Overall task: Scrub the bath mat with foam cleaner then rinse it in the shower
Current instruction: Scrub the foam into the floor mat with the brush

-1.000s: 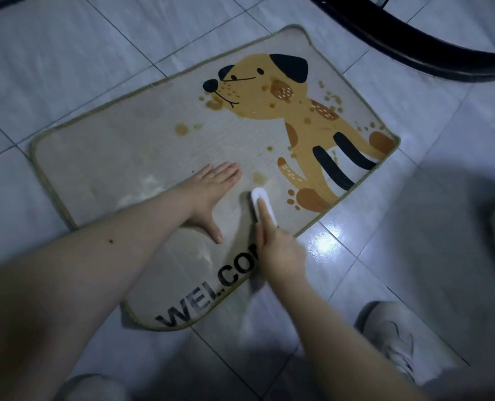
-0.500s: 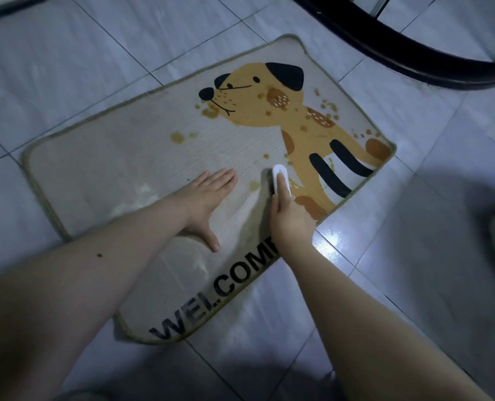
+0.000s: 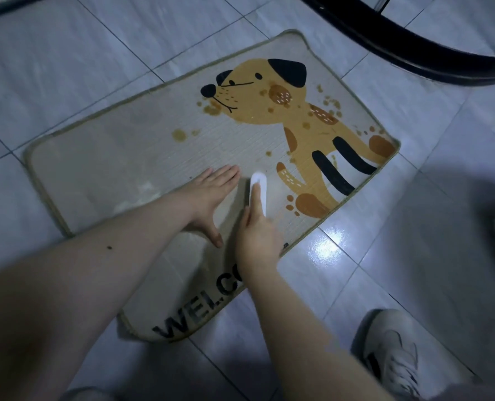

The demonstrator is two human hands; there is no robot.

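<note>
2 hands work mid-frame on the mat (image 3: pixel 130 157), which lies flat on the tiled floor (image 3: pixel 67 68). Left hand (image 3: pixel 208 195) presses down with straight fingers, likely to pin it, while right hand (image 3: pixel 259 237) grips a white brush (image 3: pixel 259 186), forefinger along its back to bear down. No containers show.

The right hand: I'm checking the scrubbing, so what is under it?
Under the right hand lies a white brush, index finger along its back, on the bath mat. Its bristles and part of the WELCOME lettering are covered.
</note>
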